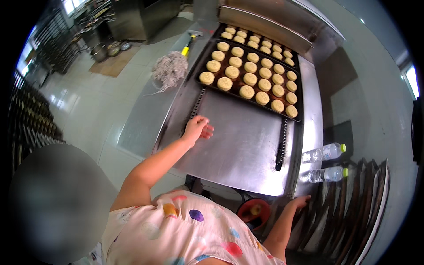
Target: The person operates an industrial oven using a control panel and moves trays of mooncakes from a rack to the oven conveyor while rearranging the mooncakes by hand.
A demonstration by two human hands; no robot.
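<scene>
My left hand (198,129) hovers over the steel bed (229,145) of a machine, beside its left chain (197,104). Its fingers are loosely bent and apart, with nothing in them. My right hand (302,202) is low at the right, by the bed's near right corner and close to several dark trays (340,207) stood on edge. Its fingers look stretched out and empty; whether they touch a tray I cannot tell. Farther up the bed lies a black baking tray (238,95) with rows of round golden pastries (250,79). Behind it, a second tray of pastries (253,44) reaches the machine's opening.
Another chain (281,143) runs along the bed's right side. Two clear bottles with yellow-green caps, one nearer (324,174) and one farther (324,153), lie on the right ledge. A grey mop head (170,69) rests at the left edge. Below the bed is a red bucket (254,212).
</scene>
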